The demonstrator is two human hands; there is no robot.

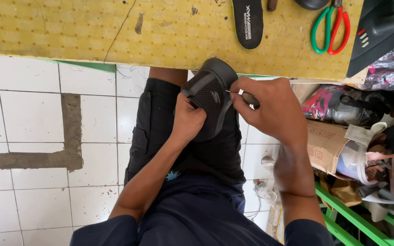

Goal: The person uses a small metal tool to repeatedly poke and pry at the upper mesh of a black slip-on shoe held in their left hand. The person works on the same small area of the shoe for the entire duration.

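The left hand (189, 119) grips a black shoe (210, 95) tight over the person's lap, just below the yellow table's (115, 32) near edge. The right hand (270, 109) pinches a small awl (245, 96), tip at the shoe's side. Best to push slowly and keep the shoe steady.

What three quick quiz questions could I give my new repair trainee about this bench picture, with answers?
1. True or false: the left hand grips the black shoe.
2. Which tool does the right hand press to the shoe: (a) scissors, (b) a wooden-handled awl, (c) a brush?
3. What lies on the yellow table beside the black insole?

Key: 1 true. 2 b. 3 scissors with one green and one red handle.
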